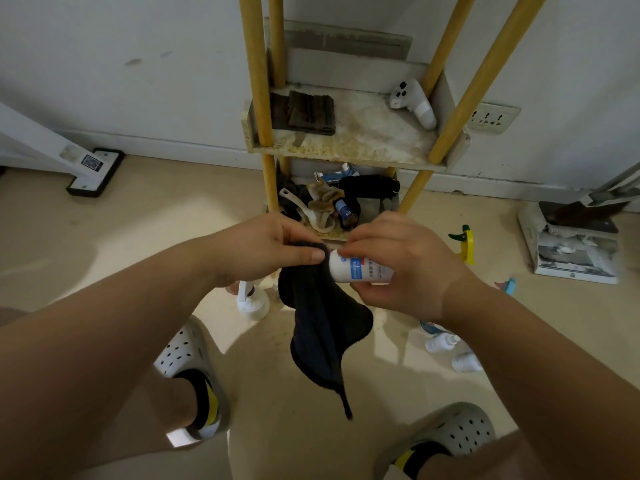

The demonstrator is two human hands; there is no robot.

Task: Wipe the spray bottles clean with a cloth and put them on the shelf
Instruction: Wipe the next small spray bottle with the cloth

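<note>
Left hand (273, 247): just left of frame centre, my fingers pinch the dark cloth (322, 327) against the end of the bottle, so I can rub that end; the rest of the cloth hangs free below.
Bottle in hand (360, 270): centre frame, a small white spray bottle with a blue label, held sideways so its end meets the cloth.
Right hand (398, 261): right of centre, my fingers are curled round the bottle's body to steady it against the wiping.
Shelf (346, 147): upper centre, its middle board partly bare, which looks like the likely landing spot.
Waiting bottles (446, 344): lower right on the floor, near my right forearm, not yet wiped, I judge.
</note>
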